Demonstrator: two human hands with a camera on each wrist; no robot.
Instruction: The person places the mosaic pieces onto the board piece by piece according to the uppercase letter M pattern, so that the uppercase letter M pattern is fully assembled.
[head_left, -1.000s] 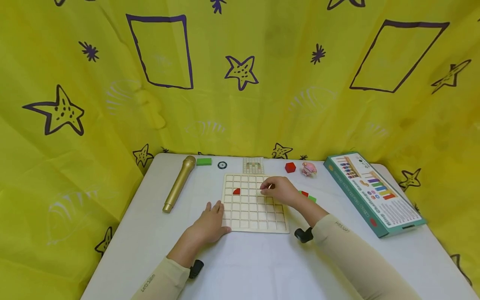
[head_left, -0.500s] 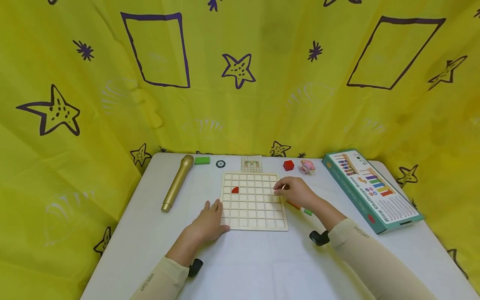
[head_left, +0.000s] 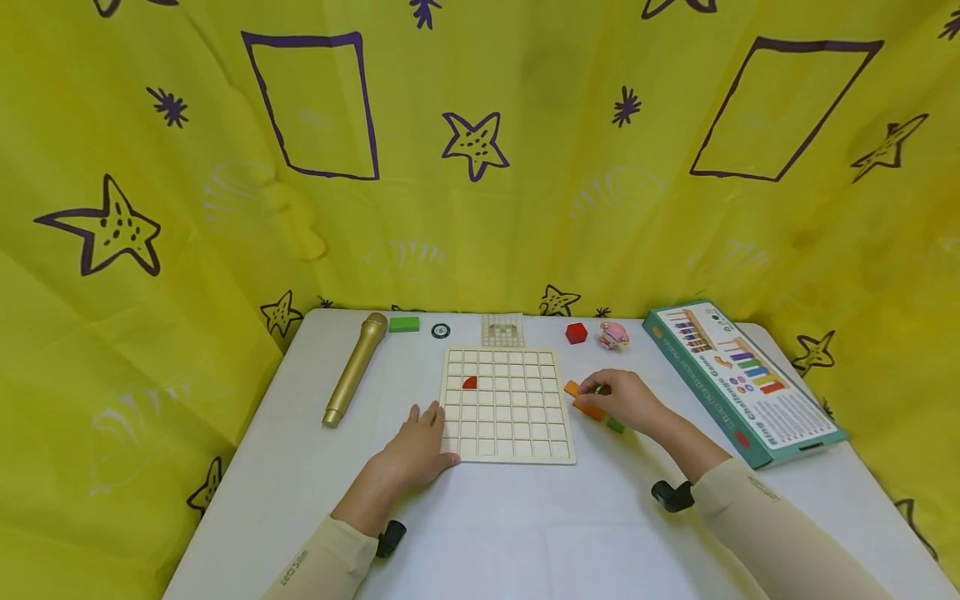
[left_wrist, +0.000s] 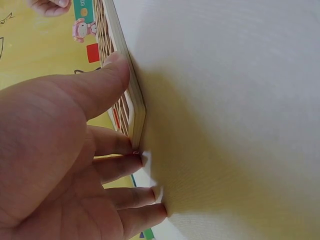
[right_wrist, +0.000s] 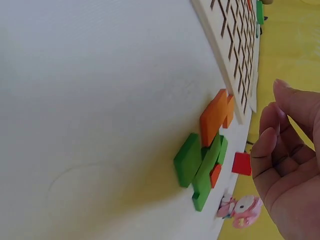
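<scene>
A pale wooden grid board [head_left: 510,460] lies on the white table with a red quarter-round piece [head_left: 470,383] in one of its squares. My left hand [head_left: 414,446] rests at the board's near left corner. In the left wrist view, the thumb [left_wrist: 107,82] touches the board's edge and the extended fingers meet the table beside it. My right hand [head_left: 622,397] hovers over loose pieces right of the board, its fingers bent and nothing visible between them. Those pieces include an orange block [right_wrist: 213,117] and several green blocks [right_wrist: 188,160]; the hand partly hides them in the head view.
Along the back stand a gold microphone [head_left: 357,371], a green block [head_left: 404,324], a small dark disc [head_left: 440,331], a pattern card [head_left: 502,330], a red block [head_left: 576,333] and a pink figurine [head_left: 613,336]. A green game box [head_left: 742,383] lies at the right. A yellow curtain [head_left: 480,225] hangs behind.
My right hand has moved from above the board rightward to the loose pieces. Orange pieces now show beneath it. My left hand and the red quarter-round piece have stayed put.
</scene>
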